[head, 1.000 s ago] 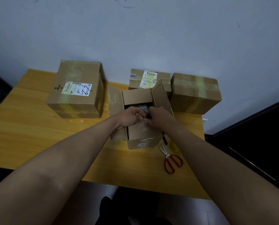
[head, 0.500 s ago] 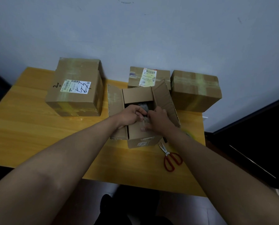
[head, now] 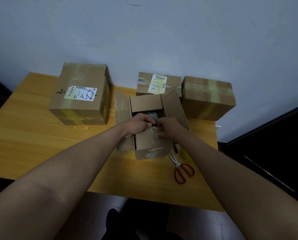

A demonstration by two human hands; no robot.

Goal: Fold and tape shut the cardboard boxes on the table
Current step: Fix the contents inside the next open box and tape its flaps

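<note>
Right hand (head: 169, 129) has slid nearer along the near flap; left hand (head: 138, 124) unchanged. Both hands grip the near flap of the open brown cardboard box (head: 150, 148), mid-desk (head: 32, 135). Three taped brown boxes behind; one pair of red-handled scissors (head: 182, 168) near the front edge.

Pale blue-grey wall (head: 162, 40) fills the top half, scuffed with a few dark marks near the upper edge. Yellow wooden table (head: 32, 144) pushed against it, grain running left to right. Dark furniture (head: 274, 144) to the right of the table, glossy black surface with a thin light streak. Pale grey floor (head: 96, 213) below the table's near edge. Dim, even light, soft shadows.
</note>
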